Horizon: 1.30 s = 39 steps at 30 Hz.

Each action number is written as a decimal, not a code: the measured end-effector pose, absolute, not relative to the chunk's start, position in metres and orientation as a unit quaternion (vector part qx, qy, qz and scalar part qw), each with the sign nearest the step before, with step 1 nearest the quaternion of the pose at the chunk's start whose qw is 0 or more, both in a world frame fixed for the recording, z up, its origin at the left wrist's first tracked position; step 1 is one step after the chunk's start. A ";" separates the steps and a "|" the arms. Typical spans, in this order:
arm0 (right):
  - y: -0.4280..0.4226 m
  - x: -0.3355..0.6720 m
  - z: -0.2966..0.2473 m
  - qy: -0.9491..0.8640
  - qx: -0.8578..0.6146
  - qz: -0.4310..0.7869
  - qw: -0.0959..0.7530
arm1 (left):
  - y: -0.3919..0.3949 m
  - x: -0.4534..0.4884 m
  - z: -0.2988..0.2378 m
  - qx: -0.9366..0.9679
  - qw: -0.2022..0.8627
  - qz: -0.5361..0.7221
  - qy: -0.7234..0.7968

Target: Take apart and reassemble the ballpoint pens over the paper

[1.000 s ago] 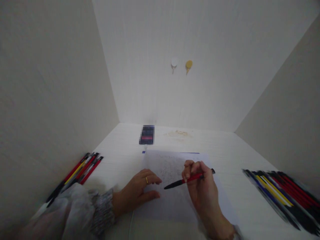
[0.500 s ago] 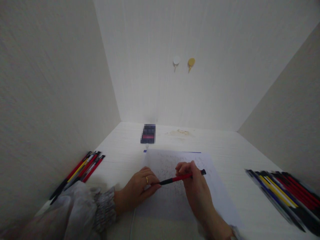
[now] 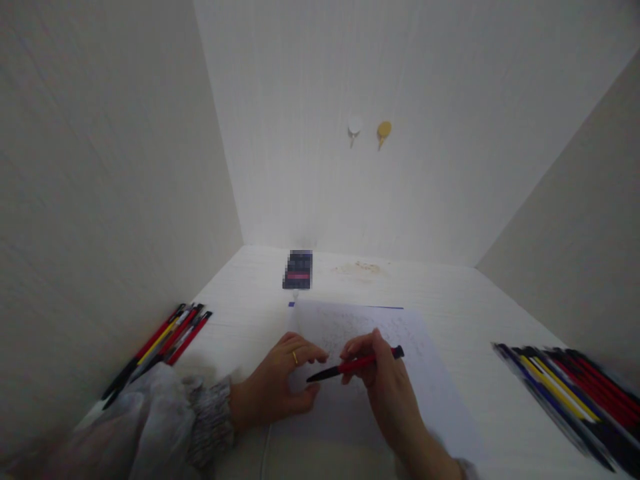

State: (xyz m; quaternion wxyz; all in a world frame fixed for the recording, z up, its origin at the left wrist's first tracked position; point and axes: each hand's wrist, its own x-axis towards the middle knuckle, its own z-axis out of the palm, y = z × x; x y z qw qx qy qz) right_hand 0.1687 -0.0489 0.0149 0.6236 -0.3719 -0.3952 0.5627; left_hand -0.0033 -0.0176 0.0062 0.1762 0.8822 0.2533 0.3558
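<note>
Head view: R hand [image 3: 390,387] has a firm pinch on a red/blk pen [image 3: 357,364] above the paper [image 3: 345,417], long axis near-horiz., blk tip pointing L & slightly down. L hand [image 3: 275,381] has thumb & fingers apart, pen tip by the gap, contact unclear. Writing on paper too faint to read; pen bunches lie far L [image 3: 159,339] & far R [image 3: 590,380].

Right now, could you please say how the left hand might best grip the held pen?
I'd probably grip the pen by its tapered black end, from the left: it points toward the left hand, whose thumb and fingers stand parted; the right hand holds the red barrel.
</note>
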 end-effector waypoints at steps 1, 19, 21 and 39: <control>-0.049 0.168 0.014 -0.398 -0.370 0.567 0.619 | -0.018 -0.003 0.007 0.888 0.180 0.346 0.245; -0.056 0.162 0.020 -0.372 -0.404 0.563 0.618 | -0.017 -0.001 0.008 0.919 0.147 0.264 0.253; -0.056 0.162 0.020 -0.372 -0.408 0.561 0.616 | -0.016 -0.001 0.007 0.917 0.153 0.265 0.255; -0.036 0.285 0.035 -0.275 -0.420 0.459 0.733 | -0.009 -0.002 -0.002 0.910 0.144 0.277 0.274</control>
